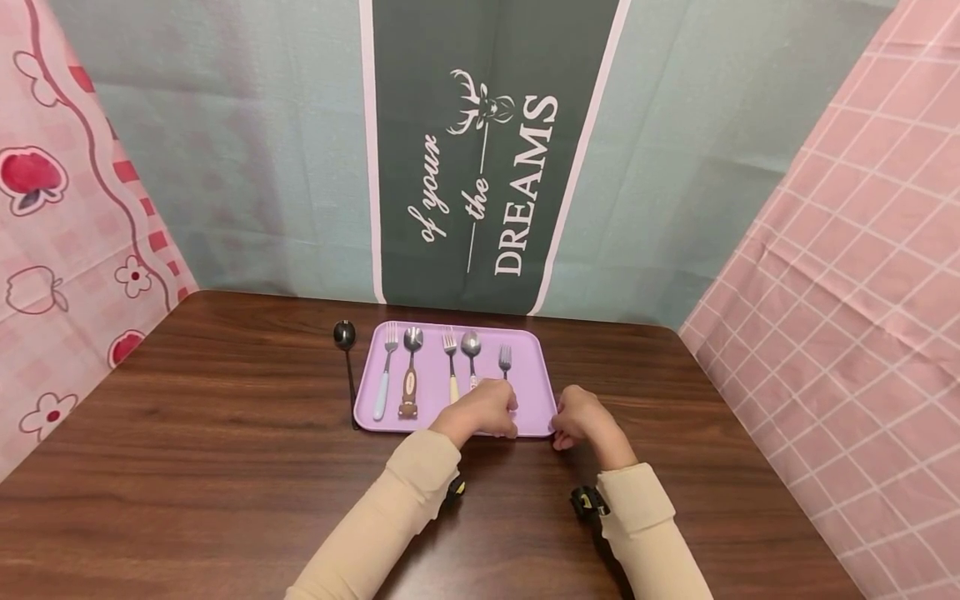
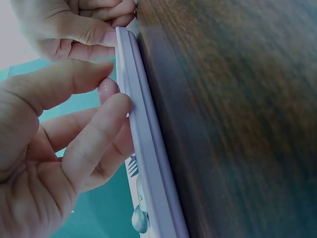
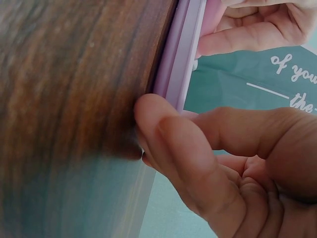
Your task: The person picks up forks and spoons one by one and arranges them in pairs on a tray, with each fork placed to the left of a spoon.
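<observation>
On the lilac tray point(image 1: 534, 392) lie forks and spoons in a row. My left hand point(image 1: 487, 406) is over the tray's near right part, pinching the rounded pink handle end point(image 2: 108, 90) of the small fork point(image 1: 506, 358); its tines point away from me. At the near right corner, my right hand point(image 1: 583, 418) grips the tray rim, thumb point(image 2: 106, 37) on top and fingers curled at the outer side. Left of the small fork are a spoon point(image 1: 471, 343), a cream-handled fork point(image 1: 450, 343), a brown bear-handled spoon point(image 1: 409, 383) and a blue-handled fork point(image 1: 382, 392).
A long black spoon point(image 1: 344, 335) lies on the brown wooden table point(image 1: 225, 433), just left of the tray. Behind the table hangs a grey-green cloth point(image 1: 300, 167) with lettering. Pink patterned cloths point(image 1: 847, 250) stand at both sides.
</observation>
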The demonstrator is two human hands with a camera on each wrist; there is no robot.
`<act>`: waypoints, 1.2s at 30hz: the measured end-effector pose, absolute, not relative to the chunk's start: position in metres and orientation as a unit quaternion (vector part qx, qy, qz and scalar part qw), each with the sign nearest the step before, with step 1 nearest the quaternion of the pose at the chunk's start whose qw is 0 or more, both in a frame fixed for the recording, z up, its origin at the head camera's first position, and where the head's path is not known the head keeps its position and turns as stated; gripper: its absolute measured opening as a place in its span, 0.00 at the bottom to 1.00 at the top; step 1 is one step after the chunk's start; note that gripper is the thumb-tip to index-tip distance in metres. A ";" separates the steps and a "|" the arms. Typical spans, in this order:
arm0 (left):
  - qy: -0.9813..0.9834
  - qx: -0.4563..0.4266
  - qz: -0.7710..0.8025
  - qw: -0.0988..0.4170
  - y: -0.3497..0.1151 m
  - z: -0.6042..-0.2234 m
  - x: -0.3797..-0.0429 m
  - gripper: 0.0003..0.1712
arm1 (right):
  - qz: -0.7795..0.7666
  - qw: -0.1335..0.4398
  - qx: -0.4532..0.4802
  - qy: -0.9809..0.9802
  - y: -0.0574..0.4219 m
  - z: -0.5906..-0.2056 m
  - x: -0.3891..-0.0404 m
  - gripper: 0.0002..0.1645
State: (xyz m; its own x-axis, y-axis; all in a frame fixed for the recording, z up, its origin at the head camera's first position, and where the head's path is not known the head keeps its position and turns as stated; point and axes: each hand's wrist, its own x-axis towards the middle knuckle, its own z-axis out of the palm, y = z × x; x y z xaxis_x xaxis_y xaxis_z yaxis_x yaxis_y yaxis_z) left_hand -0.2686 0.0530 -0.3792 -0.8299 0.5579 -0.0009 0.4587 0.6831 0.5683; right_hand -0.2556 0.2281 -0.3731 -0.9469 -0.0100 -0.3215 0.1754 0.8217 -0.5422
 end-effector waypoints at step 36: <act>0.932 0.246 0.257 0.073 0.068 -0.382 -0.274 0.21 | -0.293 0.152 0.036 0.943 0.228 -0.374 -0.256 0.07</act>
